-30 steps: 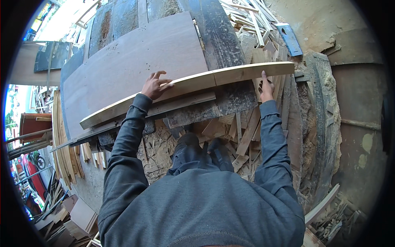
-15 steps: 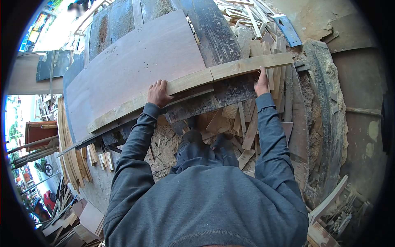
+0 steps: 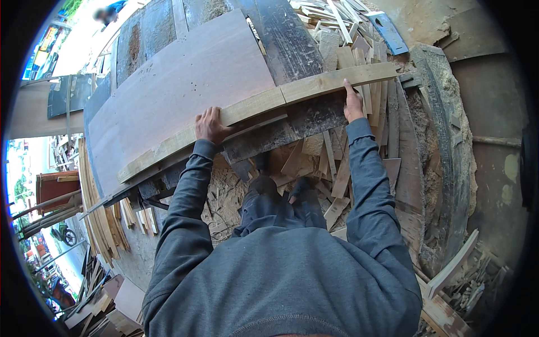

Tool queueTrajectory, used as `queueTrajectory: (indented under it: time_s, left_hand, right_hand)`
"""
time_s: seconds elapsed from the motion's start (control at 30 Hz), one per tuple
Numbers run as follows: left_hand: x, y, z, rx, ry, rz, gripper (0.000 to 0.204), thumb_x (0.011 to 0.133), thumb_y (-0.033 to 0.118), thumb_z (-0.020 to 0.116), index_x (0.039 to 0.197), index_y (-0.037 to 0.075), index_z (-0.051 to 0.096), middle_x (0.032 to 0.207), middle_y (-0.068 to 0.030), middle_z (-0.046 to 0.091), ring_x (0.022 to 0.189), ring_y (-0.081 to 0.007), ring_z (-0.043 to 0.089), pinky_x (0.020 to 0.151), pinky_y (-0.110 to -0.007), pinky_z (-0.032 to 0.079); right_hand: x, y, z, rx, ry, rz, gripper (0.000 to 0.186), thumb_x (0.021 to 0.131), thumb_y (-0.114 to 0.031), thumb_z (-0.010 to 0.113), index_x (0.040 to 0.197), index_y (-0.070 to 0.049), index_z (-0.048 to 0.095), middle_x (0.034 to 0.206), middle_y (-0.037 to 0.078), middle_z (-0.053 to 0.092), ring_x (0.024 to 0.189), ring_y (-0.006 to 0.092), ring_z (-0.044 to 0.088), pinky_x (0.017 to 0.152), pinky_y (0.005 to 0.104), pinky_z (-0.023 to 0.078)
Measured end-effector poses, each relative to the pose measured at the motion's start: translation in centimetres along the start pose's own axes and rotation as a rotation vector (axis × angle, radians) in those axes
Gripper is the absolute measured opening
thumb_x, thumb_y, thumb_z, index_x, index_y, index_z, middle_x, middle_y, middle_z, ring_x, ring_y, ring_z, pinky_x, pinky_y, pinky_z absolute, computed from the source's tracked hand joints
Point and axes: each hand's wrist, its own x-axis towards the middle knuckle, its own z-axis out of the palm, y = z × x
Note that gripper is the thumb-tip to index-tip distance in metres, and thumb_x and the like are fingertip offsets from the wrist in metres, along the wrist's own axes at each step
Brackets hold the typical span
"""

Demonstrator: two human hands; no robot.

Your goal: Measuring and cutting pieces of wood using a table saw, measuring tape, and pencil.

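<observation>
A long pale wooden board [image 3: 314, 84], crossed by a seam or cut line, lies slanting along the front edge of a plywood sheet [image 3: 168, 95]. My left hand [image 3: 211, 126] grips the board left of its middle, fingers curled over it. My right hand [image 3: 353, 102] holds its near edge toward the right end, partly hidden by the board. Under these is a worn dark bench [image 3: 292, 50], with another narrow strip [image 3: 258, 128] just below the board.
Wood offcuts [image 3: 337, 22] pile behind the right end, near a blue metal piece [image 3: 388, 32]. A rough beam [image 3: 443, 140] lies at the right. Timber strips [image 3: 98, 196] stand at the left. A person [image 3: 115, 10] is at the top left; scraps surround my feet.
My left hand has gone from loosely spread fingers to gripping the board. The board's right end and my right hand have moved away from me and slightly left.
</observation>
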Motion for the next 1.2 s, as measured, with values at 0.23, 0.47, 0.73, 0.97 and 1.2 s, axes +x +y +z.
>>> queueTrajectory:
  time_s: [0.23, 0.47, 0.73, 0.97, 1.2]
  left_hand:
    - [-0.3, 0.0, 0.3, 0.026, 0.009, -0.077, 0.077, 0.063, 0.069, 0.081, 0.103, 0.007, 0.06, 0.102, -0.0108, 0.063, 0.101, -0.0295, 0.063, 0.092, -0.043, 0.042]
    - [-0.6, 0.0, 0.7, 0.108, 0.049, -0.03, 0.069, 0.064, 0.057, 0.086, 0.107, 0.009, 0.059, 0.105, -0.0103, 0.063, 0.104, -0.0289, 0.061, 0.093, -0.043, 0.042]
    - [-1.4, -0.1, 1.7, 0.139, 0.134, -0.02, 0.07, 0.064, 0.048, 0.088, 0.117, 0.01, 0.059, 0.112, -0.01, 0.064, 0.109, -0.0281, 0.06, 0.099, -0.044, 0.04]
    - [-2.0, 0.6, 1.0, 0.133, 0.121, -0.023, 0.084, 0.063, 0.055, 0.087, 0.126, 0.009, 0.058, 0.119, -0.0124, 0.063, 0.114, -0.0311, 0.059, 0.105, -0.047, 0.037]
    - [-2.5, -0.5, 1.5, 0.075, 0.195, 0.119, 0.113, 0.055, 0.075, 0.082, 0.138, 0.003, 0.054, 0.132, -0.0167, 0.059, 0.126, -0.0334, 0.055, 0.114, -0.053, 0.033]
  right_hand:
    - [-0.4, -0.3, 0.2, 0.033, -0.011, -0.03, 0.062, 0.086, -0.035, 0.085, 0.125, 0.009, 0.063, 0.126, 0.012, 0.065, 0.113, 0.0196, 0.06, 0.098, 0.0337, 0.048]
    - [-0.2, 0.1, -0.3, 0.026, -0.032, -0.062, 0.068, 0.082, -0.037, 0.088, 0.126, 0.009, 0.063, 0.126, 0.012, 0.065, 0.113, 0.0192, 0.059, 0.1, 0.0329, 0.046]
    - [-1.0, 0.0, -0.3, 0.011, -0.042, -0.1, 0.078, 0.081, -0.04, 0.088, 0.129, 0.013, 0.058, 0.129, 0.015, 0.063, 0.116, 0.0212, 0.058, 0.104, 0.033, 0.044]
    - [-1.1, -0.4, 0.0, -0.033, -0.005, -0.06, 0.072, 0.084, -0.037, 0.086, 0.129, 0.013, 0.059, 0.129, 0.015, 0.063, 0.119, 0.0211, 0.058, 0.105, 0.0326, 0.044]
    - [-0.7, 0.3, -0.2, 0.034, -0.062, -0.18, 0.058, 0.087, -0.033, 0.084, 0.124, 0.007, 0.065, 0.127, 0.011, 0.066, 0.116, 0.0192, 0.059, 0.103, 0.0328, 0.044]
